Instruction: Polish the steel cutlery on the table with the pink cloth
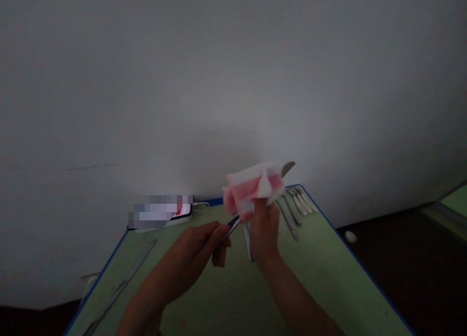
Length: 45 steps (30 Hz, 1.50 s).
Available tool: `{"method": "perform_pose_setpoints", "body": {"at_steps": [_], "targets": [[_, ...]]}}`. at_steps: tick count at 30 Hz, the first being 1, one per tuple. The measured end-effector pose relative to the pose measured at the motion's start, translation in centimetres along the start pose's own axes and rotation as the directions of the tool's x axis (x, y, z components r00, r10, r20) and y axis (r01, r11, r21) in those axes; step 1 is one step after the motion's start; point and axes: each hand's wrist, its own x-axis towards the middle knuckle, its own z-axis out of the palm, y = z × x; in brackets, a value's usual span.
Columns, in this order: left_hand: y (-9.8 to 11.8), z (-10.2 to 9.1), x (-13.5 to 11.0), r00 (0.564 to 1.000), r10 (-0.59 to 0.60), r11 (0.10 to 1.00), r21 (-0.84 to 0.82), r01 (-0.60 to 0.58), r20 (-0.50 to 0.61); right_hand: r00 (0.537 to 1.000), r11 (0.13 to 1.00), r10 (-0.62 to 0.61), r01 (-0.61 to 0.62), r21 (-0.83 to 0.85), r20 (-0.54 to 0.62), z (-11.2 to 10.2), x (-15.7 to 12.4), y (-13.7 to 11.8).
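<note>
My left hand [209, 241] is closed round the handle of a table knife [288, 168], held tilted up and to the right above the table. A pink and white cloth [251, 183] wraps the middle of the knife, and the rounded blade tip sticks out past it. My right hand [265, 229] pinches the cloth round the blade from below. Behind and beside my right hand, several knives [290, 219] and several white-handled forks [302, 201] lie on the table. Part of another metal piece [248, 241] shows between my hands; its kind is hidden.
The green table [211, 302] has a blue edge and stands against a grey wall [219, 83]. At the back left lies a phone or tablet [160, 212] with a white cable [201, 206]. A long metal utensil [120, 287] lies along the left side. A small white object [350, 237] is on the dark floor.
</note>
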Motion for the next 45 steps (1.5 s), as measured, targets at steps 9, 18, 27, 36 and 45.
{"method": "perform_pose_setpoints", "body": {"at_steps": [9, 18, 27, 36, 45], "targets": [[-0.4, -0.8, -0.8, 0.988, -0.046, 0.995, 0.092, 0.033, 0.149, 0.987, 0.994, 0.075, -0.084, 0.062, 0.139, 0.4, -0.5, 0.9], [-1.2, -2.7, -3.0, 0.930, -0.095, 0.994, 0.085, 0.069, 0.354, 0.990, 0.995, 0.003, 0.012, 0.104, -0.142, -2.8, 4.8, 1.6], [-2.2, -2.2, -1.4, 0.939, -0.082, 0.994, 0.100, 0.051, 0.334, 0.995, 0.985, -0.073, 0.061, -0.164, -0.065, -1.5, 2.5, 0.6], [-2.7, -2.0, -2.0, 0.945, -0.113, 0.985, 0.158, 0.066, 0.307, 0.978, 0.969, -0.090, 0.129, -0.211, 0.186, 0.2, 0.5, 1.0], [-1.6, -2.1, -2.1, 0.931, -0.084, 0.980, 0.196, 0.014, 0.354, 0.977, 0.974, -0.150, 0.120, -0.191, -0.151, -4.4, 5.9, 1.0]]}}
